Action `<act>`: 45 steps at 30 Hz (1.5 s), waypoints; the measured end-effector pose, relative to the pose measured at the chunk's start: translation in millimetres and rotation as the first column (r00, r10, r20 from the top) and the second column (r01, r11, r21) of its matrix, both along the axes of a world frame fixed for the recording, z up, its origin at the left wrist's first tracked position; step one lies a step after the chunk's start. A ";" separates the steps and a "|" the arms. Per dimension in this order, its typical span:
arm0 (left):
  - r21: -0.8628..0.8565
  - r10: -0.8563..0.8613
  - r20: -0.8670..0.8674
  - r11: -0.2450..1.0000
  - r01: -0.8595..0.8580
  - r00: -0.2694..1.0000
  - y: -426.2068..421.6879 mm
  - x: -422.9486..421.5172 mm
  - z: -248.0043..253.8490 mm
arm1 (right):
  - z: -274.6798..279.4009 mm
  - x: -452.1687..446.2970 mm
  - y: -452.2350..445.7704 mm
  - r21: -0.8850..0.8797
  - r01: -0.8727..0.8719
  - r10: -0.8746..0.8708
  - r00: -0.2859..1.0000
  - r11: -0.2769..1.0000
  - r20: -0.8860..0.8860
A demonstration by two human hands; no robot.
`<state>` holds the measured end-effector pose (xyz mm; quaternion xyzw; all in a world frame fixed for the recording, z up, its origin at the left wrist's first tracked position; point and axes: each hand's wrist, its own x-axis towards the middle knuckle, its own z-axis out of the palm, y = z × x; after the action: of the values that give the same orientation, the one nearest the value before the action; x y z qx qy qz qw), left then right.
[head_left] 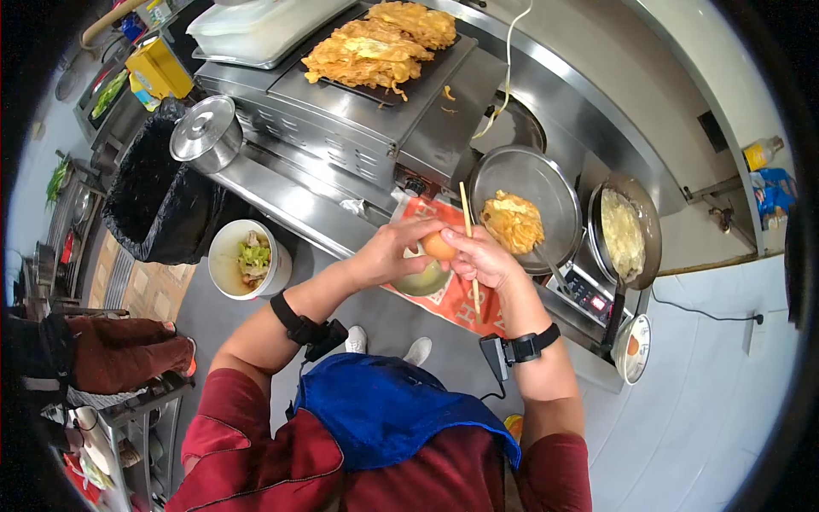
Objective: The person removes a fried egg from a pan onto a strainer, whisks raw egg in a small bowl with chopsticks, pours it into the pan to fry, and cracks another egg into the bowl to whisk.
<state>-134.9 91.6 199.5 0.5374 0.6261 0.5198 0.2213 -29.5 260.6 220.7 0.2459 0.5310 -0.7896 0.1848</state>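
A brown egg (438,247) is between my two hands. The fingertips of my left hand (394,253) curve over its left and upper side. My right hand (483,255) grips it from the right, with the thumb on the shell. Below the egg is a bowl (424,282) with pale liquid in it, partly covered by my hands. Long chopsticks (466,207) pass upright by my right hand; whether that hand holds them I cannot tell. A red printed sheet (461,312) lies under the bowl.
A strainer (557,183) with a fried golden piece (513,221) sits beyond my right hand. Farther right, a pan (650,224) stands on a cooker (583,292), near a small bowl (633,350). Fried pieces (371,51) fill a tray behind. A waste bucket (223,271) stands left; another person (119,350) is farther left.
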 end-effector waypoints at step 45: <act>-0.059 0.175 -0.131 0.981 -0.184 0.976 -2.2 16.1 -4.2 | -22.5 8.2 -26.7 0.957 0.012 0.482 0.862 0.291 -0.158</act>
<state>-118.8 89.4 195.3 0.5022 0.7026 0.4806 0.1526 -21.4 233.9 198.2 0.0470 0.9426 -0.3304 0.0074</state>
